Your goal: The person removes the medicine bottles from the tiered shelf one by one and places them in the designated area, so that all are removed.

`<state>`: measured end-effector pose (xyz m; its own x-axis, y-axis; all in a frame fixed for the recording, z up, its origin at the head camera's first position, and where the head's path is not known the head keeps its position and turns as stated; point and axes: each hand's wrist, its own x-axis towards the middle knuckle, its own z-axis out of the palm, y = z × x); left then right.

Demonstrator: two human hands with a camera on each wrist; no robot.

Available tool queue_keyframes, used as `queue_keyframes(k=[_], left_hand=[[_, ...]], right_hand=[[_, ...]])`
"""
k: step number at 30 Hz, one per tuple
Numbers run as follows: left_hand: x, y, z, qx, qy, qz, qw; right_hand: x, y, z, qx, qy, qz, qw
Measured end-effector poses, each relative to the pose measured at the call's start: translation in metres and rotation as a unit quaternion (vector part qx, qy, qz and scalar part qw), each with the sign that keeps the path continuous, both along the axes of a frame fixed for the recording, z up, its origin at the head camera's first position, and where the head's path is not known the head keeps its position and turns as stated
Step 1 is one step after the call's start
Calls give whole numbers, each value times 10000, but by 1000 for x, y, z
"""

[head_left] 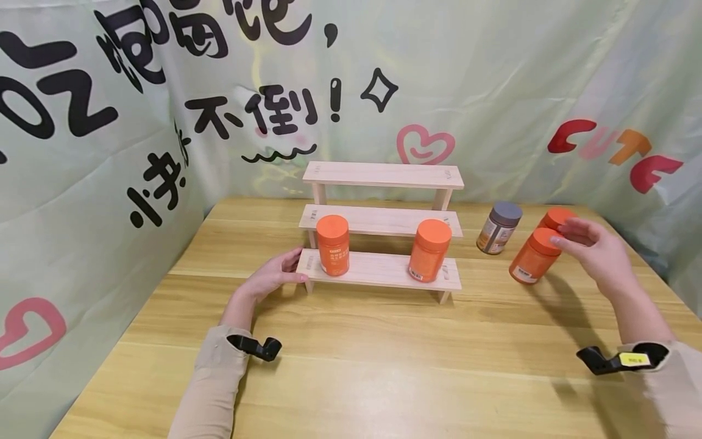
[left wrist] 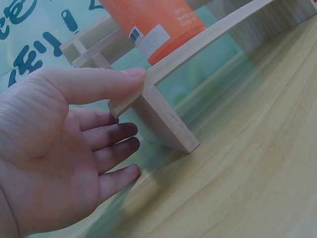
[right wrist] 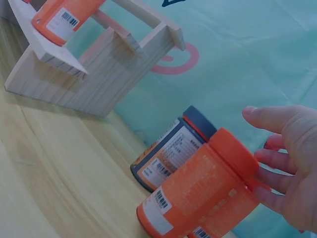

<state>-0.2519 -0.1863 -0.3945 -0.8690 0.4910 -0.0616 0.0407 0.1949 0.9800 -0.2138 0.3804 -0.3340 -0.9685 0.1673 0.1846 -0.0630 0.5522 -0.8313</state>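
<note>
A three-tier wooden display rack (head_left: 378, 267) stands mid-table. My left hand (head_left: 275, 272) pinches the left end of its lowest board, thumb at the front corner and index finger against the end, the other fingers loose in the left wrist view (left wrist: 54, 144). Two orange jars, one at the left (head_left: 333, 247) and one at the right (head_left: 429, 251), stand upright on that board. On the table at the right is a front orange jar (head_left: 533, 261) with another orange jar (head_left: 556, 216) behind it. My right hand (head_left: 600, 253) is at their lids, fingers loosely spread, thumb apart from the front lid.
A dark jar with a grey lid (head_left: 498, 228) stands between the rack and the orange pair. Behind the wooden table (head_left: 351, 378) hangs a pale green printed cloth (head_left: 493, 73), which also runs along both sides. Black wrist mounts sit on both sleeves.
</note>
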Motion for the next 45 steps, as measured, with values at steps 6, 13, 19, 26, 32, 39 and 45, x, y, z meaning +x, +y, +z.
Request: queue_keyframes(k=[6, 13, 19, 26, 32, 39, 45], left_hand=[[0, 0, 0, 25, -11, -12, 10000], [0, 1, 1, 35, -52, -8, 10000], [1, 1, 2, 18, -41, -18, 10000], [1, 1, 2, -14, 14, -16, 10000], [1, 1, 2, 31, 32, -44, 10000], [1, 1, 2, 3, 48, -25, 10000], [1, 1, 2, -15, 50, -30, 10000]], right_hand=[[6, -14, 18, 381, 10, -28, 9993], [7, -29, 33, 356, -9, 169, 9992], [3, -49, 42, 195, 123, 663, 9975], [1, -79, 51, 326, -57, 1029, 9941], [2, -105, 56, 487, -136, 1372, 9893], [2, -128, 55, 219, -120, 1820, 9830], [1, -141, 50, 20, -63, 2297, 9732]])
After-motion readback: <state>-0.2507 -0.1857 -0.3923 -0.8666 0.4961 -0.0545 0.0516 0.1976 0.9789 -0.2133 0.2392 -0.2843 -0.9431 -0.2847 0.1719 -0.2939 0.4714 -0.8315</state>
